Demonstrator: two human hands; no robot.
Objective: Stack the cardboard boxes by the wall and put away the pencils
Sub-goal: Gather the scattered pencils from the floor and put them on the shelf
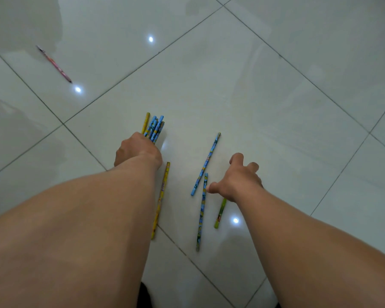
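Observation:
My left hand (136,152) is closed around a bundle of pencils (153,126), mostly blue with one yellow, their ends sticking out past my fingers. A long yellow pencil (161,196) lies on the floor just right of my left wrist. My right hand (236,177) hovers with fingers spread over loose pencils: a light blue pencil (207,162), a darker blue pencil (202,210) and a green pencil (220,213) partly under my wrist. A pink pencil (53,63) lies far off at the upper left. No cardboard boxes are in view.
The floor is glossy white tile (253,85) with dark grout lines and bright light reflections. A dark patch of clothing (145,294) shows at the bottom edge between my forearms.

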